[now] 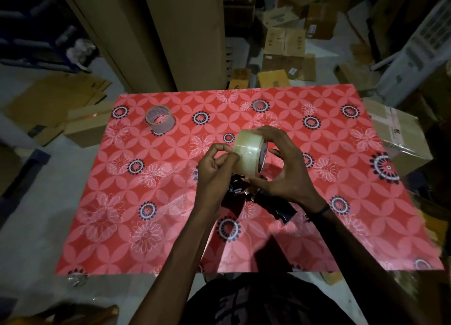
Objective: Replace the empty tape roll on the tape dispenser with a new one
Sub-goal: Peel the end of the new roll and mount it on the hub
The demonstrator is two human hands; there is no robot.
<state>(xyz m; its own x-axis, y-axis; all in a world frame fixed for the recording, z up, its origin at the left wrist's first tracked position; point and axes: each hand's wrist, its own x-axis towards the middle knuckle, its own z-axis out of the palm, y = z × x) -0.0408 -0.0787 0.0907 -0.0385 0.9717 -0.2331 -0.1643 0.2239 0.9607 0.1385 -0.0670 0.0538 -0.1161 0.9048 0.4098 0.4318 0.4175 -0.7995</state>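
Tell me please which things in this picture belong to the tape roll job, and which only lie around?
Belong to the job:
- new tape roll, held by the right hand
- left hand, pinching at the roll's surface
- empty roll, on the table's far left
- dark dispenser, mostly hidden under the hands

Lying about:
- cardboard boxes on the floor
- patterned table cover

You are standing in a storeroom or packing area. Cardboard boxes (284, 45) crowd the far floor, some sealed and labelled, with flattened cartons (58, 100) lying at the far left. Tall cardboard sheets (170, 32) lean upright just beyond your surface (341, 202), which wears a red flowered covering. The light is dim.
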